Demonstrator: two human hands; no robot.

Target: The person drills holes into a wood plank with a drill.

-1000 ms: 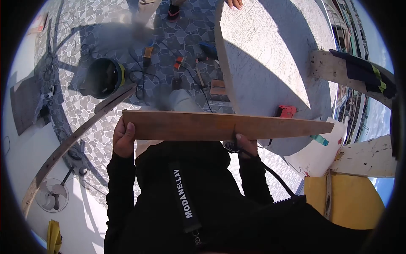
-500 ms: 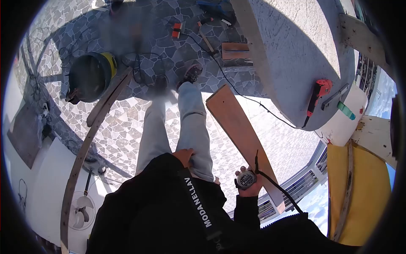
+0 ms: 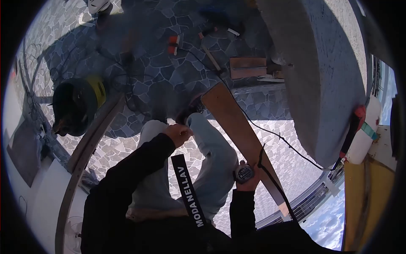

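Note:
My right hand (image 3: 250,183) is wrapped round a round tape measure (image 3: 244,172), its labelled face turned up, beside my right knee. Just beyond that hand, a long reddish-brown wooden plank (image 3: 237,120) runs diagonally and overlaps the fingers in this view. My left hand (image 3: 178,134) is closed in front, between my knees, its fingers curled together; I cannot tell whether something small is in them. Below it hangs a black strap (image 3: 188,190) with white lettering, over my light trousers (image 3: 213,156).
A black cable (image 3: 279,137) crosses the stone-patterned floor. Further off lie a hammer (image 3: 211,57), an orange-and-white object (image 3: 173,44) and a short board (image 3: 248,67). A dark bucket (image 3: 76,106) stands left beside a long timber (image 3: 91,139). A red-and-black power tool (image 3: 353,131) rests on the right.
My knees have bent and spread as the view dropped toward the floor. My left hand has moved from my thigh forward between the knees. The tape measure stays in my right hand.

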